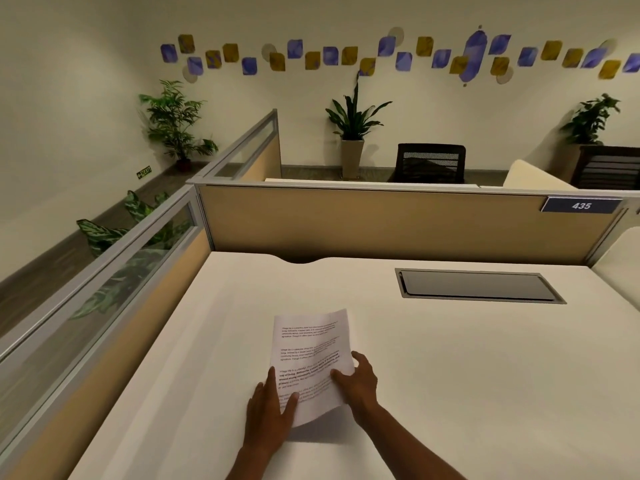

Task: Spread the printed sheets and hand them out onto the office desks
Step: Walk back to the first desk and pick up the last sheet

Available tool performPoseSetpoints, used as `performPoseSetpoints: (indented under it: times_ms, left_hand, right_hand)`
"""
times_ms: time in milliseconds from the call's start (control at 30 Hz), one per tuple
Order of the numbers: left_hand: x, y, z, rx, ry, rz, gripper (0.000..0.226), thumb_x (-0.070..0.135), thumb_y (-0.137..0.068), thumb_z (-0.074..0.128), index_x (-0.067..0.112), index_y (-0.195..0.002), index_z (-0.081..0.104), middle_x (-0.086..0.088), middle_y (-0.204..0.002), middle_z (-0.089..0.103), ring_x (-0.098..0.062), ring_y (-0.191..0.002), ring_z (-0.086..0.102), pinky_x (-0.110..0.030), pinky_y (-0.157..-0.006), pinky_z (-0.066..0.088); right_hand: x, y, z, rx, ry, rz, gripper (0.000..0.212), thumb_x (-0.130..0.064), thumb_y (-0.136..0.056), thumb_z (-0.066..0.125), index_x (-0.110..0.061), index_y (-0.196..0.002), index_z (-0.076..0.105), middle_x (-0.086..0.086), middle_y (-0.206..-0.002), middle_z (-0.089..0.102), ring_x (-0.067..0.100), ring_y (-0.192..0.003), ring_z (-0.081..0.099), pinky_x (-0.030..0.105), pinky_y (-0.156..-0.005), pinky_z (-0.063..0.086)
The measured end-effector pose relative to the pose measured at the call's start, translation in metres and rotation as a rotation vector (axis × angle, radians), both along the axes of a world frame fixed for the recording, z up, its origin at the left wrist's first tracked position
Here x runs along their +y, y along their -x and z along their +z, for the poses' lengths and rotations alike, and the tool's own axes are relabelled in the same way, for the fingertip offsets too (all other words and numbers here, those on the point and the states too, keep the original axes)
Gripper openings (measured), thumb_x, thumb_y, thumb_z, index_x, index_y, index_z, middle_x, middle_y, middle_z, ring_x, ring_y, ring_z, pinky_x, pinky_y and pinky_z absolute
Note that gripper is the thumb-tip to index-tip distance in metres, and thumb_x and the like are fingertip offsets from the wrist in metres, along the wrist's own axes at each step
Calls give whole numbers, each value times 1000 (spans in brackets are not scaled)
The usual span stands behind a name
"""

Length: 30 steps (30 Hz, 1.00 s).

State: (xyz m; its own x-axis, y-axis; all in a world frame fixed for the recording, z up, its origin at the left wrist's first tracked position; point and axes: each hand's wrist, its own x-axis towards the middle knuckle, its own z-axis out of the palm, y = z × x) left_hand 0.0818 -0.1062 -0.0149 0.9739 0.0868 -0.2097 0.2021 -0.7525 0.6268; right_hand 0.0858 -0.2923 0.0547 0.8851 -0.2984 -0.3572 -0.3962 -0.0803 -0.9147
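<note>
Holding one printed sheet [311, 362] with two hands: left hand [268, 410], right hand [358, 381]

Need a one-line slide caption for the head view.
Both hands, left and right, hold printed sheets above a white desk.

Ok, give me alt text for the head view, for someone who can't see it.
Both hands, left hand and right hand, hold printed sheets above a bare cream desk. Behind stand a tan partition numbered 435, potted plants and a black chair.
</note>
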Motion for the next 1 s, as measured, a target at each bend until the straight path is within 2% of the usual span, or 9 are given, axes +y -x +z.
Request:
performPoseSetpoints:
  times_ms: [67,200,300,467,500,633,833,933,1000]
  left_hand:
    - [-7,1,2,-22,21,14,79,52,-91,50,23,-153,10,-7,-153,34,-28,-140,32,-46,-115,33]
    - [-32,0,15,-51,70,79,78,48,-91,55,19,-152,17,-9,-159,22,-29,-145,24,-47,-114,31]
    - [-54,-6,28,-66,208,152,73,43,-89,61,16,-149,29,-13,-150,38,-32,-135,40,-49,-105,41]
    - [-90,-20,36,16,407,218,64,35,-88,67,11,-142,41,-21,-130,57,-37,-116,57,-46,-97,49]
    - [-97,-22,38,32,442,230,61,33,-87,68,9,-138,45,-22,-125,62,-38,-112,59,-44,-96,50]
    - [-120,-27,39,92,552,266,43,20,-81,76,8,-120,63,-16,-104,74,-34,-97,67,-44,-94,52]
    - [-149,-18,33,153,659,215,22,9,-72,80,12,-94,74,-5,-82,76,-28,-78,72,-47,-71,61]
    - [-163,-7,32,163,685,185,17,6,-70,81,18,-78,73,-5,-75,77,-30,-76,73,-47,-68,62]
    - [-170,0,31,177,679,169,16,4,-70,81,17,-76,74,-6,-73,77,-30,-74,74,-49,-70,61]
  right_hand:
    - [-12,1,0,11,69,-14,40,-14,-83,72,-16,-118,53,11,-119,64,27,-98,66,47,-88,57]
    - [-37,4,7,5,171,-28,24,-14,-89,65,-14,-111,55,9,-114,63,27,-97,66,47,-90,57]
    - [-61,5,11,-8,153,-88,24,-12,-90,63,-8,-113,56,8,-107,61,24,-92,62,41,-88,57]
    - [-109,14,13,-81,94,-139,23,-14,-88,67,-10,-109,60,7,-108,66,21,-90,65,21,-64,54]
    - [-120,17,12,-93,85,-144,24,-16,-87,68,-9,-109,61,7,-109,67,21,-90,66,21,-64,55]
    - [-158,34,3,-111,68,-173,31,-23,-85,72,-12,-112,63,7,-110,69,23,-93,69,41,-80,61]
    - [-195,68,-9,-132,86,-215,28,-23,-88,70,-11,-112,61,4,-108,70,19,-89,70,27,-70,59]
    - [-210,81,-19,-101,136,-235,27,-23,-91,66,-10,-114,60,7,-110,68,20,-90,69,30,-75,59]
    - [-218,88,-27,-68,182,-256,25,-24,-92,64,-11,-114,61,7,-112,68,22,-92,68,35,-80,58]
